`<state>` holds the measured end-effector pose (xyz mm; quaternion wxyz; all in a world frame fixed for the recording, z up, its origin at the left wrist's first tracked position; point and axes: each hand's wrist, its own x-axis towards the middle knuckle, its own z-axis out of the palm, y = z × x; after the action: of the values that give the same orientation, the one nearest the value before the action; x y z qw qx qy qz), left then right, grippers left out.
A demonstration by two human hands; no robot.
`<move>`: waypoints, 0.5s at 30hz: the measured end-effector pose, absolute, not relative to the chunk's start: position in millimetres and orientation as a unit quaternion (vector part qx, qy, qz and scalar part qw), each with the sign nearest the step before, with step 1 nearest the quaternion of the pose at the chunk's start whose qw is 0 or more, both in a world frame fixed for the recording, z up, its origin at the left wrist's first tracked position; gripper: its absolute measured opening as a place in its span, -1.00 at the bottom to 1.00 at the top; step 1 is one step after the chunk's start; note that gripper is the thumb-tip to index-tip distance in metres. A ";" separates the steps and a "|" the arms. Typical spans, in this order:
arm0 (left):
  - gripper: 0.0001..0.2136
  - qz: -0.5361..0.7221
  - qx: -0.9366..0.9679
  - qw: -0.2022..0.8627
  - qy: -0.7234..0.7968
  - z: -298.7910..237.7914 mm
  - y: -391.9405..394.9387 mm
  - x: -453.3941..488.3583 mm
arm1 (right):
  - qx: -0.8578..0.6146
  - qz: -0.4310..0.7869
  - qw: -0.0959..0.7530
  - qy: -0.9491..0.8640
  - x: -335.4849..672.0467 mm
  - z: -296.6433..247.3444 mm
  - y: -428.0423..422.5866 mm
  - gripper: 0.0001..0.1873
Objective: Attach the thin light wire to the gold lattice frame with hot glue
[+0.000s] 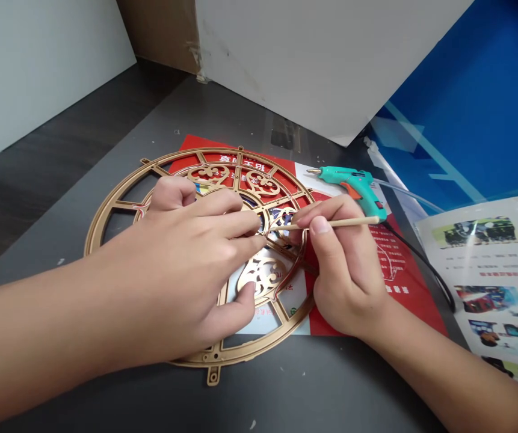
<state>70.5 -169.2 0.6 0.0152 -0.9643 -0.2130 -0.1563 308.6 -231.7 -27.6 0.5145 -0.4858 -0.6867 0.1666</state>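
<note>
A round gold openwork frame (105,219) with scrolled inner panels lies flat on a red and white printed sheet (403,276) on the dark table. My left hand (181,264) rests on the frame with fingers stretched flat, fingertips pressing near its centre and the thumb on a lower scroll panel. My right hand (344,264) pinches a thin wooden stick (335,224), held like a pen, whose tip touches the frame's centre just beside my left fingertips.
A teal hot glue gun (353,183) lies on the sheet behind my right hand, its black cord (425,264) trailing right. Printed photo pages (497,288) lie at the right. A white board (322,60), a blue panel (479,108) and cardboard stand behind.
</note>
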 end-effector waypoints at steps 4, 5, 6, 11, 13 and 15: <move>-0.63 -0.162 -0.964 0.016 -0.212 2.4 -170.5 71.8 | -0.481 0.171 0.500 -0.700 308.4 -26.2 -231.9 -0.76; -0.61 -0.165 -0.962 0.020 -0.218 2.9 -171.0 72.4 | -0.480 0.172 0.498 -0.702 308.3 -25.7 -231.8 -0.77; -0.60 -0.166 -0.960 0.022 -0.223 3.3 -171.4 72.9 | -0.479 0.173 0.496 -0.703 308.1 -25.1 -231.6 -0.77; -0.62 -0.156 -0.961 0.008 -0.228 3.0 -170.6 73.6 | -0.474 0.156 0.491 -0.714 307.6 -23.0 -230.5 -0.77; -0.64 -0.156 -0.961 0.006 -0.229 3.0 -170.3 73.8 | -0.471 0.152 0.488 -0.719 307.7 -22.9 -230.2 -0.78; -0.62 -0.157 -0.960 0.005 -0.230 3.8 -170.5 74.9 | -0.469 0.155 0.484 -0.722 307.8 -23.0 -230.1 -0.79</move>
<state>74.9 -170.5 3.8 0.0049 -0.9603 -0.2304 -0.1573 307.8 -230.1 -23.0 0.4843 -0.4691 -0.7220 0.1551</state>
